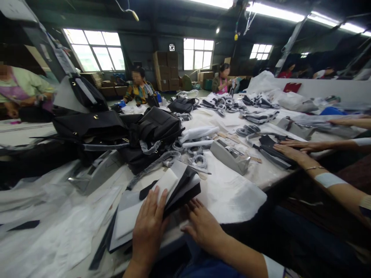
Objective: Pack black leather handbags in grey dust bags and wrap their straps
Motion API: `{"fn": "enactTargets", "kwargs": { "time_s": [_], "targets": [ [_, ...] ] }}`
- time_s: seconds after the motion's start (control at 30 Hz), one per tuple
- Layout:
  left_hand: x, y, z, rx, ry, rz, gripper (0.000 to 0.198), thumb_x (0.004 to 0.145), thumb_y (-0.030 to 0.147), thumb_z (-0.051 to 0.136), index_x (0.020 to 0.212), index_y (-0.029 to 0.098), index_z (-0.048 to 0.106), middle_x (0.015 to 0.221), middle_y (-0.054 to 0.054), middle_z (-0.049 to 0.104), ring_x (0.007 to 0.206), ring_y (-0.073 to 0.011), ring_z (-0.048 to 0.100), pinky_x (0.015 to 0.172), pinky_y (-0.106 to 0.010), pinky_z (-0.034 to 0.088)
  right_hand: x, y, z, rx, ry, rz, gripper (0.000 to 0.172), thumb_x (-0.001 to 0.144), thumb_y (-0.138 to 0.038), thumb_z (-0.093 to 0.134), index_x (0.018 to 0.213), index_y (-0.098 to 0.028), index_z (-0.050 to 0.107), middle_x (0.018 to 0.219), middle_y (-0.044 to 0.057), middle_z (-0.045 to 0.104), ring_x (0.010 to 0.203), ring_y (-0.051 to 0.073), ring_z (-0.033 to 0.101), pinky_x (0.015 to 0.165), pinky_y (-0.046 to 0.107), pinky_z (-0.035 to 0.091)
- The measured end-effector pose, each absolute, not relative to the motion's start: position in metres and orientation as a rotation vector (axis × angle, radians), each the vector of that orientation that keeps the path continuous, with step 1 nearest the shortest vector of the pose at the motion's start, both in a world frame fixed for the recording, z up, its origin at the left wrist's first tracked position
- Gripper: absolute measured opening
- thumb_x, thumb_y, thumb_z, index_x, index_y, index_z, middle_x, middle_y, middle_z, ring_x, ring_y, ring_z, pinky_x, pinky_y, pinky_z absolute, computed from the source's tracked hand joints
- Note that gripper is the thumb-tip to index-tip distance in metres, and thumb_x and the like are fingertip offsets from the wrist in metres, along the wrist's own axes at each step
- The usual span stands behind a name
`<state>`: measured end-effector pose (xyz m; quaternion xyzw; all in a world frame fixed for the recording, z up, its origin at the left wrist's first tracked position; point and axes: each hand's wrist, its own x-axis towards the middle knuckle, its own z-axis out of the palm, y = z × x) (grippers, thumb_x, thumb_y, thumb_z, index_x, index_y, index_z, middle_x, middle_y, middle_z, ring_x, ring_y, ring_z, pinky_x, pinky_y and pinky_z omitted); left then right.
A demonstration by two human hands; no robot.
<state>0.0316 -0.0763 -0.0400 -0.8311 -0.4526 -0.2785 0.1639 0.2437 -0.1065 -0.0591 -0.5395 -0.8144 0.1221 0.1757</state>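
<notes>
My left hand point(149, 226) lies flat, fingers stretched out, on a white sheet point(136, 210) that tops a stack of grey and black flat pieces point(182, 189) at the table's near edge. My right hand point(203, 226) rests just right of it, fingers spread and tucked under the lifted black edge of the stack. The upper pieces of the stack fan open between the two hands.
Black handbags point(153, 127) pile up at centre left. A grey tape dispenser point(228, 156) stands beyond the stack, with coiled straps point(198, 152) around it. A co-worker's hands point(292, 150) press on black pieces at the right. Other people sit at the far end.
</notes>
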Motion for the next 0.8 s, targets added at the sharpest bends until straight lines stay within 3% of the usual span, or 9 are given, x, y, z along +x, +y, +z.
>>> {"fn": "enactTargets", "kwargs": {
  "time_s": [0.07,0.17,0.23,0.3,0.47,0.67,0.8],
  "targets": [
    [0.033,-0.077,-0.041,-2.375,-1.291,-0.764,0.069,0.094,0.019,0.052,0.156,0.02,0.023,0.157,-0.014,0.037,0.141,-0.0333,0.04,0.106,-0.047,0.047,0.241,-0.101,-0.066,-1.512,-2.347,0.361,0.073,0.091,-0.056,0.059,0.146,-0.008,0.048,0.15,0.021,0.046,0.141,0.033,0.037,0.12,0.048,0.026],
    [0.034,-0.078,-0.042,-2.38,-1.302,-0.714,0.071,0.092,0.017,0.055,0.156,0.021,0.024,0.158,-0.013,0.035,0.142,-0.0332,0.039,0.107,-0.047,0.046,0.233,-0.084,-0.068,-1.543,-2.44,0.382,0.04,0.093,-0.034,0.06,0.127,-0.016,0.067,0.129,0.015,0.066,0.127,0.031,0.054,0.116,0.047,0.032],
    [0.035,-0.08,-0.042,-2.378,-1.309,-0.692,0.073,0.09,0.013,0.056,0.156,0.022,0.025,0.159,-0.012,0.034,0.142,-0.0334,0.038,0.108,-0.047,0.046,0.227,-0.079,-0.065,-1.615,-2.447,0.363,0.03,0.091,-0.021,0.058,0.117,-0.017,0.073,0.118,0.014,0.071,0.118,0.032,0.06,0.112,0.049,0.036],
    [0.036,-0.081,-0.042,-2.376,-1.32,-0.685,0.074,0.089,0.011,0.058,0.155,0.022,0.027,0.159,-0.012,0.034,0.142,-0.0332,0.038,0.108,-0.047,0.046,0.223,-0.084,-0.062,-1.65,-2.399,0.314,0.03,0.09,-0.017,0.057,0.115,-0.015,0.073,0.119,0.016,0.07,0.117,0.034,0.06,0.111,0.051,0.037],
    [0.04,-0.082,-0.04,-2.356,-1.345,-0.717,0.072,0.085,0.011,0.062,0.151,0.023,0.036,0.156,-0.011,0.039,0.14,-0.0328,0.042,0.107,-0.047,0.047,0.221,-0.095,-0.065,-1.461,-2.413,0.301,0.03,0.094,-0.031,0.058,0.117,-0.017,0.072,0.127,0.013,0.067,0.123,0.031,0.056,0.111,0.045,0.039],
    [0.041,-0.085,-0.04,-2.354,-1.335,-0.674,0.071,0.086,0.01,0.061,0.151,0.023,0.037,0.155,-0.011,0.04,0.14,-0.0322,0.042,0.107,-0.047,0.047,0.217,-0.085,-0.072,-1.571,-2.461,0.232,0.036,0.089,-0.012,0.056,0.122,-0.015,0.07,0.121,0.018,0.069,0.113,0.035,0.063,0.106,0.052,0.043],
    [0.042,-0.088,-0.048,-2.338,-1.271,-0.663,0.064,0.091,0.013,0.055,0.151,0.026,0.037,0.154,-0.01,0.042,0.139,-0.0324,0.044,0.105,-0.048,0.049,0.235,-0.122,-0.047,-1.384,-2.299,0.416,0.028,0.094,-0.021,0.053,0.115,-0.019,0.071,0.115,0.012,0.072,0.107,0.028,0.066,0.097,0.04,0.053]
  ]
}}
